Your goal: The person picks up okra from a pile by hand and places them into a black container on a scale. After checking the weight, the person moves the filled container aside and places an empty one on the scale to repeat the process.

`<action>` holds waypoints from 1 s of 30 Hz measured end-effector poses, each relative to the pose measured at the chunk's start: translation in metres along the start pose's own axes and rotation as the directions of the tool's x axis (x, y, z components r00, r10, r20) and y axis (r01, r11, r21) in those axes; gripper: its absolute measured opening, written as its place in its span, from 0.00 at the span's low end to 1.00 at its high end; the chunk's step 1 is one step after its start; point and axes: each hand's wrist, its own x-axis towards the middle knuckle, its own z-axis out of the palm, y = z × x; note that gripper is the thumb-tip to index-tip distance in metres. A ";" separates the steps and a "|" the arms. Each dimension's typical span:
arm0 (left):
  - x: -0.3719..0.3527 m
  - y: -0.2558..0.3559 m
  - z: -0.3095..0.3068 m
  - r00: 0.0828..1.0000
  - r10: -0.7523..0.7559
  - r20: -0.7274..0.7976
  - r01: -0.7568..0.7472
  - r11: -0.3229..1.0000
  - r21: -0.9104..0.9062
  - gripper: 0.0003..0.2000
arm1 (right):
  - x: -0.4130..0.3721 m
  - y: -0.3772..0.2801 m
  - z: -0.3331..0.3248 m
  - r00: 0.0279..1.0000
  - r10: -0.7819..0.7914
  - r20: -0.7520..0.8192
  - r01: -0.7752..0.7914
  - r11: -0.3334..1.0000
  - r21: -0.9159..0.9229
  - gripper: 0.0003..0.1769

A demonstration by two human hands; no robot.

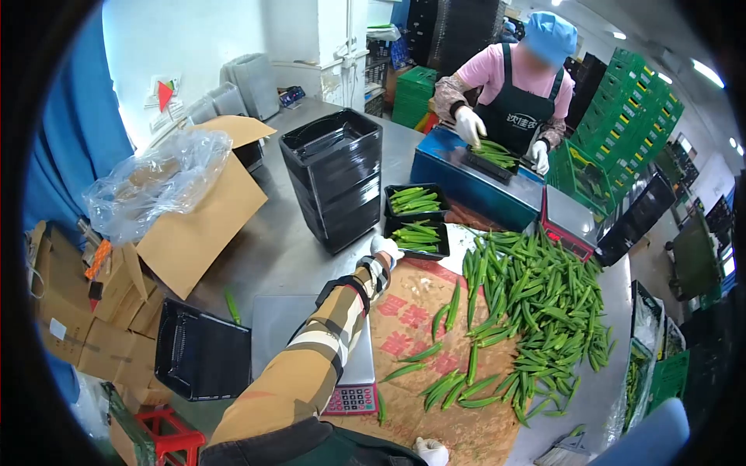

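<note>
My left hand point(386, 250), in a white glove, reaches across the bench and is closed at the left edge of a black tray point(420, 239) with okra in it. Just behind that tray stands another black tray point(416, 200) of okra. My right hand point(431, 451), also gloved, shows only in part at the bottom edge, over brown paper point(412, 326); its fingers are not clear enough to read. A big heap of loose okra point(544, 303) lies to the right, with several pods strewn over the paper. Beneath my left forearm is a scale point(351, 398) with a keypad.
Tall stacked black trays point(332, 182) stand left of the filled ones. An open carton point(206, 221) with plastic lining and a tilted black tray point(203, 349) are at left. Opposite, a co-worker point(517, 93) handles a tray of okra point(493, 158) on a blue machine point(474, 179).
</note>
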 end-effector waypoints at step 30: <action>-0.550 -0.248 0.059 0.599 -0.698 -0.393 -0.144 0.389 -0.910 0.14 | -0.006 -0.017 -0.005 0.999 0.045 -0.001 -0.043 0.953 0.300 0.18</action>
